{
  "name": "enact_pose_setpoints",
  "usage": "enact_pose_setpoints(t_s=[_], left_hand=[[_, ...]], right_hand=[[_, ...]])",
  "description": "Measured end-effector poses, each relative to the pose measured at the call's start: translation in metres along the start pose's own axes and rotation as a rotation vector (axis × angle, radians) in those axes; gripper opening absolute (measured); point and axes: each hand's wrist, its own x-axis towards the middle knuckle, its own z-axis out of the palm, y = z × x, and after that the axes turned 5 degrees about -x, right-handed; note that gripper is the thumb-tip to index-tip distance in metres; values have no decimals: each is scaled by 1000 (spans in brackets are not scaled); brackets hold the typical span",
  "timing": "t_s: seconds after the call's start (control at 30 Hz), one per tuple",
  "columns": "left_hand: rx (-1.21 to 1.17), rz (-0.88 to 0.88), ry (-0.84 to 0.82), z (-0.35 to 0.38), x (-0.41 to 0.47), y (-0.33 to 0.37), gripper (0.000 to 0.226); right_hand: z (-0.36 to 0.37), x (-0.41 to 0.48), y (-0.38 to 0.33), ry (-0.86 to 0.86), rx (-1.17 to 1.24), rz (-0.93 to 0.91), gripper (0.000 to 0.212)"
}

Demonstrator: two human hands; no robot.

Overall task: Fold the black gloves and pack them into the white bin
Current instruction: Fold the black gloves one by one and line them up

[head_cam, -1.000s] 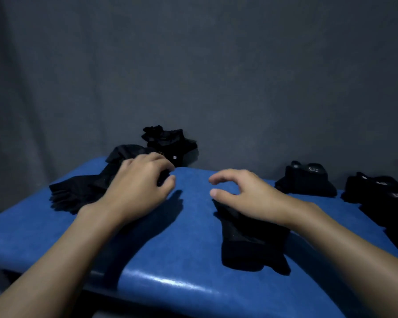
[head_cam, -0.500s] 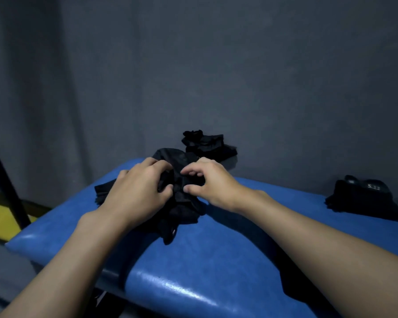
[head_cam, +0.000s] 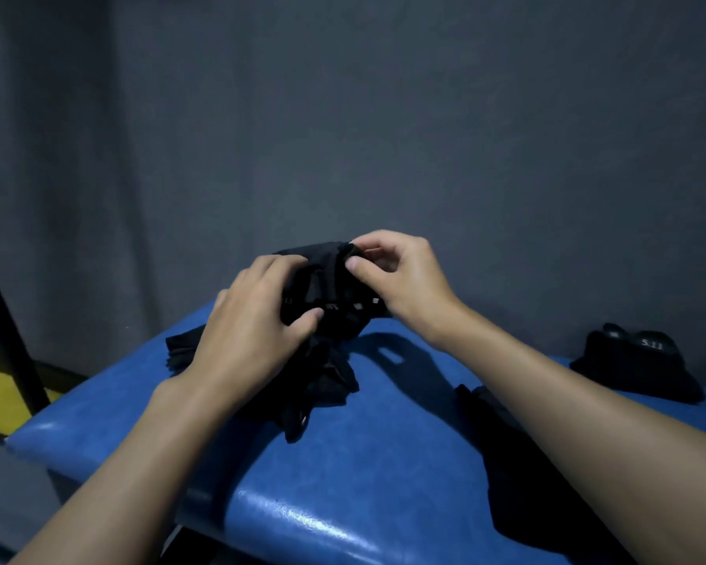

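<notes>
While both forearms reach in from the lower corners, the two hands meet above the far left part of the blue tabletop (head_cam: 384, 450) and hold a black glove (head_cam: 331, 291) between them. The left hand (head_cam: 253, 332) lies palm down with its back to the camera. Its fingers (head_cam: 278, 265) curl over the glove's left side and its thumb presses into the cloth from below, so the grip is clamped on the glove. The right hand (head_cam: 404, 279) sits slightly higher and farther back, wrist bent, pinching the glove's upper edge between thumb and forefinger; its other fingers curl loosely behind. The glove is raised at the top, with small pale marks across its middle, and its lower part hangs crumpled down to the tabletop just under the left hand. I cannot tell whether it is one glove or several bunched together. A flat glove (head_cam: 180, 344) lies on the tabletop beyond the left wrist, partly hidden. A dark glove (head_cam: 506, 462) lies under the right forearm, mostly covered. A folded glove (head_cam: 636, 364) with pale lettering sits well apart at the right edge. A black pole (head_cam: 9, 320) slants at far left.
</notes>
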Motion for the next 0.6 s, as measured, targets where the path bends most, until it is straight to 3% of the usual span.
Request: enact_pose_setpoints(t_s=[0.17, 0.3, 0.47, 0.6], left_hand=[[-73, 127, 174, 3, 4, 9, 37], [-175, 240, 249, 9, 5, 27, 12], [-440, 186, 140, 26, -4, 66, 8], [-433, 232, 64, 39, -9, 96, 6]], right_hand=[[-27, -18, -21, 0, 153, -22, 8], [-54, -43, -21, 5, 342, 132, 11], [-87, -81, -6, 32, 315, 239, 22], [-116, -110, -10, -67, 103, 163, 46]])
